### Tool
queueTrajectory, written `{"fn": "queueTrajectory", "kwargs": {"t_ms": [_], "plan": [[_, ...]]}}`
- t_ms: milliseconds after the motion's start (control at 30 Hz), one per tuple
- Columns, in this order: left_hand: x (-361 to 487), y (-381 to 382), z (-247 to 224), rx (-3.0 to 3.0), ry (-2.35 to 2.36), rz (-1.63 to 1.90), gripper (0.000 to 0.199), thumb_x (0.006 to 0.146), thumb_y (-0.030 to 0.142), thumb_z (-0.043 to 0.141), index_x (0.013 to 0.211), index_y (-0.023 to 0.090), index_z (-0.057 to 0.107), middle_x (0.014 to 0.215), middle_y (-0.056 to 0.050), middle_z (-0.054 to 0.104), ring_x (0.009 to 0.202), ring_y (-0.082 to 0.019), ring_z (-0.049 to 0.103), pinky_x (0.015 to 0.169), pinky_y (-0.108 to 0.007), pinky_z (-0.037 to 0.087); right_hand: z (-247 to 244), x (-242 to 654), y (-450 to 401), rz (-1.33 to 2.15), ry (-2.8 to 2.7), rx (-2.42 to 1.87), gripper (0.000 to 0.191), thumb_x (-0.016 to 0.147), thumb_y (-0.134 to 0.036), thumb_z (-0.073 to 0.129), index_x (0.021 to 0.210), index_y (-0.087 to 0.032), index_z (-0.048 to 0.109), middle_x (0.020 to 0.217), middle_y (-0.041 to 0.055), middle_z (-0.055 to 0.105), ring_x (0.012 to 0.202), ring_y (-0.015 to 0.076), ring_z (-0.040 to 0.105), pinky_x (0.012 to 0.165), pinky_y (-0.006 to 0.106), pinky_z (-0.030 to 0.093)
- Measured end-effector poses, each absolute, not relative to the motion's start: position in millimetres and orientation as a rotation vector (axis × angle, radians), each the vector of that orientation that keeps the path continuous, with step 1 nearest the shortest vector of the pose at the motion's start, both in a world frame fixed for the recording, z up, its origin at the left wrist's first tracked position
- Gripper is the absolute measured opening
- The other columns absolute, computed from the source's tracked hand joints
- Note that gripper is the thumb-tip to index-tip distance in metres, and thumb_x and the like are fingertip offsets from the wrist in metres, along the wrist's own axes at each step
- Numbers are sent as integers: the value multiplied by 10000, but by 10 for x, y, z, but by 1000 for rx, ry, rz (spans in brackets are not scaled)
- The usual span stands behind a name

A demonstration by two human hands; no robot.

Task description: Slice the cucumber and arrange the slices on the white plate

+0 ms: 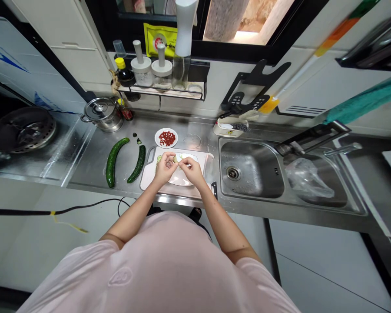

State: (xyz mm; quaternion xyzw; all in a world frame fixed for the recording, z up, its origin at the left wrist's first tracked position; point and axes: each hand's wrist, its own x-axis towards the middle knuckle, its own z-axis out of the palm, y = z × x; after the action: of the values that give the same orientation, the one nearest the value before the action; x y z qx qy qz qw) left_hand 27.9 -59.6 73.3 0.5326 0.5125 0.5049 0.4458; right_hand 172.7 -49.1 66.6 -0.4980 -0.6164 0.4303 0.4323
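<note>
My left hand (164,168) and my right hand (190,169) meet over a white plate (181,179), which rests on a pale cutting board (147,177). Between the fingertips of my left hand is a small pale green cucumber piece (175,159). The fingers of my right hand are pinched beside it; what they hold is too small to make out. A few cucumber slices (159,158) lie on the board just left of the plate. Further left are a shorter dark cucumber (137,164) and a long curved cucumber (114,161).
Behind the board stands a small dish of red pieces (166,138). A lidded pot (103,114) is at the back left, a wok (21,130) at far left. The sink (252,169) is to the right, with a plastic bag (308,178) in its second basin.
</note>
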Motion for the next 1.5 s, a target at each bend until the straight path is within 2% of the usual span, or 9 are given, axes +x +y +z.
{"fn": "queueTrajectory", "kwargs": {"t_ms": [233, 400, 633, 933, 1100, 1500], "plan": [[308, -574, 671, 1311, 1217, 1277, 404, 761, 243, 631, 1139, 203, 493, 678, 46, 473, 567, -63, 431, 536, -177, 336, 620, 1705, -506, 1230, -1404, -1234, 226, 756, -404, 579, 771, -179, 589, 743, 4, 602, 690, 132, 541, 593, 235, 427], [331, -567, 674, 1296, 1239, 1272, 438, 757, 268, 638, 1170, 194, 513, 725, 25, 505, 601, -68, 457, 553, -180, 361, 563, 1706, -496, 1251, -1369, -1245, 246, 745, -427, 585, 781, -183, 580, 751, 7, 606, 691, 132, 546, 594, 239, 443], [327, -499, 530, 1251, 1280, 1271, 370, 718, 267, 672, 1063, 180, 572, 780, -1, 555, 679, -81, 512, 580, -170, 404, 498, 1775, -406, 1269, -1383, -1268, 236, 767, -414, 557, 809, -182, 560, 668, -10, 588, 618, 121, 547, 605, 243, 441], [357, -249, 262, 1233, 1378, 1198, 280, 709, 262, 655, 966, 158, 619, 714, -3, 600, 648, -93, 538, 676, -221, 445, 304, 1976, -102, 973, -1764, -1475, 188, 787, -287, 482, 847, -181, 626, 697, -3, 612, 658, 133, 538, 641, 232, 401], [394, -74, 94, 1247, 1447, 1165, 242, 689, 256, 658, 911, 164, 632, 698, 2, 609, 613, -91, 539, 637, -216, 445, 223, 2029, 91, 876, -1873, -1551, 166, 783, -245, 492, 829, -186, 641, 690, -4, 617, 643, 129, 530, 616, 217, 365], [424, 126, -183, 1364, 1755, 904, 166, 682, 279, 649, 823, 190, 642, 702, 10, 633, 649, -114, 566, 656, -220, 423, -58, 2031, 364, 845, -1982, -1738, 179, 814, -317, 543, 828, -166, 638, 732, 6, 635, 643, 116, 513, 587, 201, 316]]}}
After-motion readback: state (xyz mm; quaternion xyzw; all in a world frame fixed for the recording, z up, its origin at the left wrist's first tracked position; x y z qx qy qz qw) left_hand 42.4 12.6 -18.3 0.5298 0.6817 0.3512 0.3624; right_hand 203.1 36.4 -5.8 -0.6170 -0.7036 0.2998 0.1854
